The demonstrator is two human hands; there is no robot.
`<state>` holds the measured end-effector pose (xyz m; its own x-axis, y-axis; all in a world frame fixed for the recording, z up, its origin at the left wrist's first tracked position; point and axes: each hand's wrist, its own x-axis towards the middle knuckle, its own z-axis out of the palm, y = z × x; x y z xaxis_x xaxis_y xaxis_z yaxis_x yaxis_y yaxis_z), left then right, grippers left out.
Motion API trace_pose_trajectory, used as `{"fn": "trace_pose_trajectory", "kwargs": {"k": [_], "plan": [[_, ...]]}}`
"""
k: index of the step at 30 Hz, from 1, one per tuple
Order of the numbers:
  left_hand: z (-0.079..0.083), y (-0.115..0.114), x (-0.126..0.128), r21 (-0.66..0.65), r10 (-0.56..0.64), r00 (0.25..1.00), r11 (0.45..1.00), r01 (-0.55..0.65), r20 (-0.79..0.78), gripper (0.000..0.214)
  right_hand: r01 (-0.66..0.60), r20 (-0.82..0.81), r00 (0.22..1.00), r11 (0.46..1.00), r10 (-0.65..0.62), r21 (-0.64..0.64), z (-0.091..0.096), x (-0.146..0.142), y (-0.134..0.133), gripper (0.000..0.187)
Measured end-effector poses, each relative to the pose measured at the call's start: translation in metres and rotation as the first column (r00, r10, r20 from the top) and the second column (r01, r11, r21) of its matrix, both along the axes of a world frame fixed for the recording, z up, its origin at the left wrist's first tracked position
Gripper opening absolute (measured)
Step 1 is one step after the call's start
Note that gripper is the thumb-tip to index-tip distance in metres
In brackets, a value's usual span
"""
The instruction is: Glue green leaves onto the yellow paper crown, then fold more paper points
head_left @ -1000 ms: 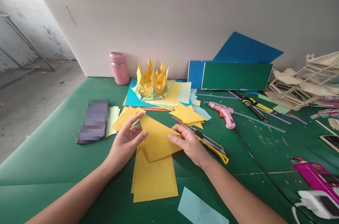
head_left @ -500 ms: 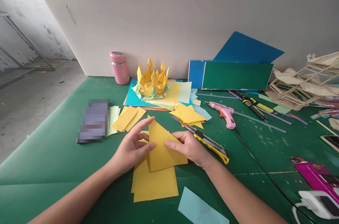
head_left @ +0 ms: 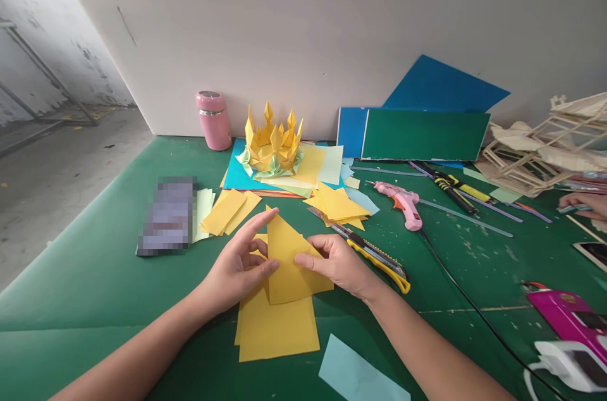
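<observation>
I hold a yellow paper sheet folded into a triangle over a small stack of yellow sheets on the green table. My left hand grips its left edge, index finger stretched up along the fold. My right hand pinches the right side, fingers closed on the paper. A yellow folded paper crown stands behind on blue paper.
A yellow utility knife lies just right of my right hand. A pink glue gun with a black cord, a pink flask, loose yellow pieces, a blurred object and another person's hand at far right.
The sheet went from a loose, half-open fold to a flat triangle. My left index finger moved up along the folded edge. Another person's hand came in at the far right.
</observation>
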<state>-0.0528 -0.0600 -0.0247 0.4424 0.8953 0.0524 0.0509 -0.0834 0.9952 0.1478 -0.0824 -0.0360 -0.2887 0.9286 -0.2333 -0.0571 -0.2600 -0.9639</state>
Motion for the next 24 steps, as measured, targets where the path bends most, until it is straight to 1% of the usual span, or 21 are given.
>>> {"fn": "trace_pose_trajectory", "kwargs": {"k": [6, 7, 9, 10, 11, 12, 13, 14, 15, 16, 17, 18, 19, 20, 21, 22, 23, 24], "plan": [[-0.001, 0.0, 0.002, 0.018, -0.008, 1.0, 1.0, 0.009, -0.017, 0.06, 0.004, -0.005, 1.0, 1.0, -0.004, 0.001, 0.0, 0.0, 0.0, 0.038], [0.0, 0.002, 0.001, 0.036, -0.001, 0.999, 0.999, 0.002, -0.034, 0.058, 0.01, -0.005, 1.0, 1.0, -0.01, 0.001, 0.0, 0.0, 0.0, 0.039], [0.003, 0.009, -0.005, 0.131, 0.076, 0.993, 0.989, -0.063, -0.094, 0.05, 0.022, -0.009, 1.0, 1.0, -0.022, 0.002, 0.0, 0.0, 0.0, 0.04], [0.006, 0.014, -0.01, 0.233, 0.183, 0.975, 0.961, -0.15, -0.129, 0.043, 0.027, -0.013, 1.0, 1.0, -0.027, 0.004, 0.0, 0.0, 0.0, 0.041], [0.009, 0.019, -0.017, 0.36, 0.341, 0.926, 0.894, -0.266, -0.163, 0.036, 0.03, -0.018, 0.999, 1.0, -0.03, 0.005, -0.001, 0.001, 0.001, 0.041], [0.014, 0.026, -0.024, 0.478, 0.494, 0.847, 0.802, -0.358, -0.196, 0.031, 0.03, -0.022, 0.999, 1.0, -0.03, 0.006, -0.001, 0.001, 0.001, 0.042], [0.018, 0.032, -0.033, 0.579, 0.619, 0.753, 0.706, -0.408, -0.224, 0.029, 0.029, -0.024, 0.999, 1.0, -0.029, 0.006, -0.001, 0.001, 0.001, 0.041], [0.023, 0.038, -0.041, 0.665, 0.705, 0.658, 0.628, -0.405, -0.265, 0.029, 0.028, -0.026, 0.999, 1.0, -0.028, 0.006, -0.002, 0.001, 0.001, 0.041], [0.027, 0.043, -0.049, 0.714, 0.745, 0.593, 0.592, -0.374, -0.307, 0.029, 0.027, -0.028, 0.999, 1.0, -0.027, 0.005, -0.002, 0.001, 0.002, 0.04], [0.03, 0.047, -0.056, 0.735, 0.774, 0.55, 0.565, -0.375, -0.315, 0.028, 0.027, -0.032, 0.999, 1.0, -0.027, 0.006, -0.003, 0.001, 0.002, 0.04], [0.032, 0.05, -0.062, 0.705, 0.758, 0.537, 0.606, -0.368, -0.37, 0.028, 0.026, -0.035, 0.999, 1.0, -0.026, 0.007, -0.003, 0.001, 0.002, 0.04], [0.033, 0.052, -0.066, 0.669, 0.75, 0.518, 0.634, -0.388, -0.41, 0.027, 0.026, -0.035, 0.999, 1.0, -0.025, 0.008, -0.003, 0.001, 0.002, 0.04], [0.033, 0.053, -0.069, 0.634, 0.724, 0.519, 0.671, -0.383, -0.453, 0.027, 0.026, -0.033, 0.999, 1.0, -0.025, 0.01, -0.003, 0.001, 0.001, 0.04], [0.033, 0.053, -0.07, 0.622, 0.714, 0.521, 0.684, -0.38, -0.467, 0.028, 0.026, -0.03, 0.999, 1.0, -0.025, 0.013, -0.003, 0.001, 0.001, 0.04], [0.033, 0.053, -0.069, 0.632, 0.716, 0.528, 0.679, -0.373, -0.457, 0.03, 0.027, -0.027, 0.999, 1.0, -0.026, 0.015, -0.003, 0.001, 0.001, 0.04], [0.032, 0.051, -0.066, 0.662, 0.725, 0.543, 0.657, -0.361, -0.424, 0.033, 0.027, -0.024, 0.999, 0.999, -0.027, 0.017, -0.002, 0.001, 0.001, 0.04], [0.03, 0.049, -0.062, 0.706, 0.75, 0.555, 0.607, -0.365, -0.358, 0.035, 0.029, -0.022, 0.999, 0.999, -0.028, 0.017, -0.002, 0.001, 0.001, 0.04], [0.029, 0.046, -0.057, 0.731, 0.75, 0.585, 0.581, -0.359, -0.309, 0.035, 0.031, -0.024, 0.999, 0.999, -0.03, 0.016, -0.002, 0.001, 0.001, 0.04]]}}
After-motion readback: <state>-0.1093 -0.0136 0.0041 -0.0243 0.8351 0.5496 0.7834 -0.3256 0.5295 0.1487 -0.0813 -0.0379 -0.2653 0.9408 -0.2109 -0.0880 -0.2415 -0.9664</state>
